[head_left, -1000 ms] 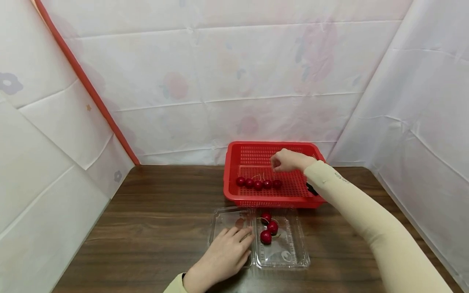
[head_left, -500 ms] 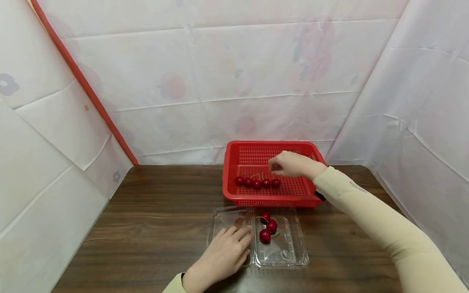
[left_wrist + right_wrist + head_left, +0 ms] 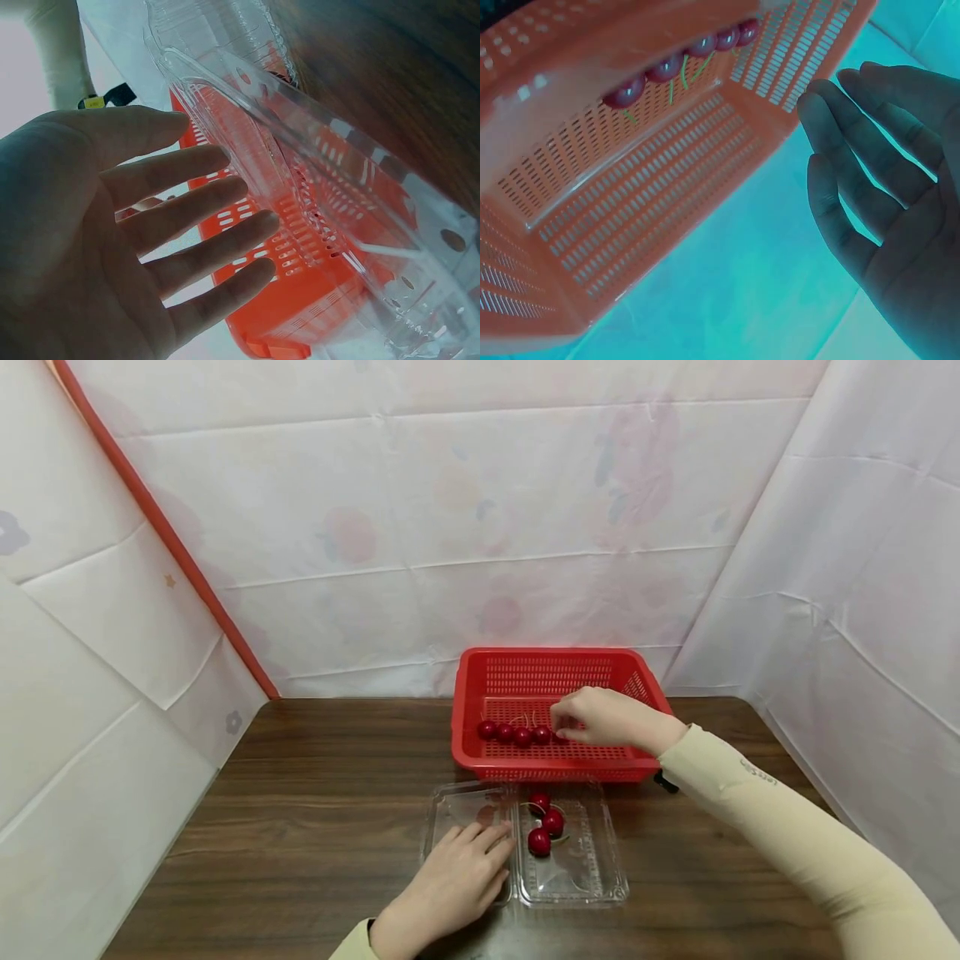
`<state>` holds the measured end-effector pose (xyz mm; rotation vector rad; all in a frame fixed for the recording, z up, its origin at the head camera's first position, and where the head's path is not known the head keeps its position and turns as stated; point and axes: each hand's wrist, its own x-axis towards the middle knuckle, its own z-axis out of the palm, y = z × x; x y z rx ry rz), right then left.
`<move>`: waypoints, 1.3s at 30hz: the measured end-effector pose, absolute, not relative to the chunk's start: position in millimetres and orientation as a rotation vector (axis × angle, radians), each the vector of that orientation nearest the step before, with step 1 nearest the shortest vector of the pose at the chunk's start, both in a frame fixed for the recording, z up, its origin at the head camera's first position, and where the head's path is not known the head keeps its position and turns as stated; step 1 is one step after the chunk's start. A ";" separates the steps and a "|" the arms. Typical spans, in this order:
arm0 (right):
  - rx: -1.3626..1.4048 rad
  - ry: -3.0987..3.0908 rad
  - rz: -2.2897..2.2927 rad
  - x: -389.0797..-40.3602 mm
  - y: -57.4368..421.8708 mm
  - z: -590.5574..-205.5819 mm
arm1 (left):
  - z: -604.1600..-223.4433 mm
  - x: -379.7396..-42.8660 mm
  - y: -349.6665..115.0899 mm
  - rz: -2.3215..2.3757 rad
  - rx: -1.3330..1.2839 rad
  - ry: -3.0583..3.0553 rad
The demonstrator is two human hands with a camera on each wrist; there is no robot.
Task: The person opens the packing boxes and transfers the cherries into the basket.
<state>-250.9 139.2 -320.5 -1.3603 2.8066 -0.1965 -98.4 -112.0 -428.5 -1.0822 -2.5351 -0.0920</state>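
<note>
In the head view a red plastic basket [image 3: 562,772] holds a row of several dark red cherries [image 3: 522,737] with stems. My right hand [image 3: 611,718] is lowered into it at the row's right end, where its fingertips partly hide the last cherry. The right wrist view shows those fingers [image 3: 832,142] gently bent, with nothing between them. Nearer me lies an opened clear plastic clamshell box [image 3: 577,887]. Three cherries [image 3: 539,842] sit in its right half. My left hand [image 3: 453,881] rests on the left half, its fingers [image 3: 217,225] spread and nearly straight in the left wrist view.
The box and basket stand on a dark wooden table [image 3: 315,810], with the basket behind the box. Pale printed sheets [image 3: 420,527] enclose the back and both sides. A black object [image 3: 665,782] shows by the right forearm.
My right hand has come down and slightly toward me, reaching the rightmost cherry in the row. The left hand stays on the box, and the whole view has shifted slightly.
</note>
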 end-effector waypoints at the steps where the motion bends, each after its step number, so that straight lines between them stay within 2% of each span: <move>1: -1.368 2.811 -0.199 -248.1 139.5 -321.2 | -428.6 -98.3 -112.1 -0.092 -1.082 -2.536; 24: -1.616 2.903 -0.272 -191.9 128.8 -334.7 | -428.0 -98.7 -112.6 -0.087 -1.085 -2.548; 39: -1.485 2.978 -0.309 -173.0 118.0 -362.6 | -428.4 -98.4 -113.3 -0.094 -1.082 -2.538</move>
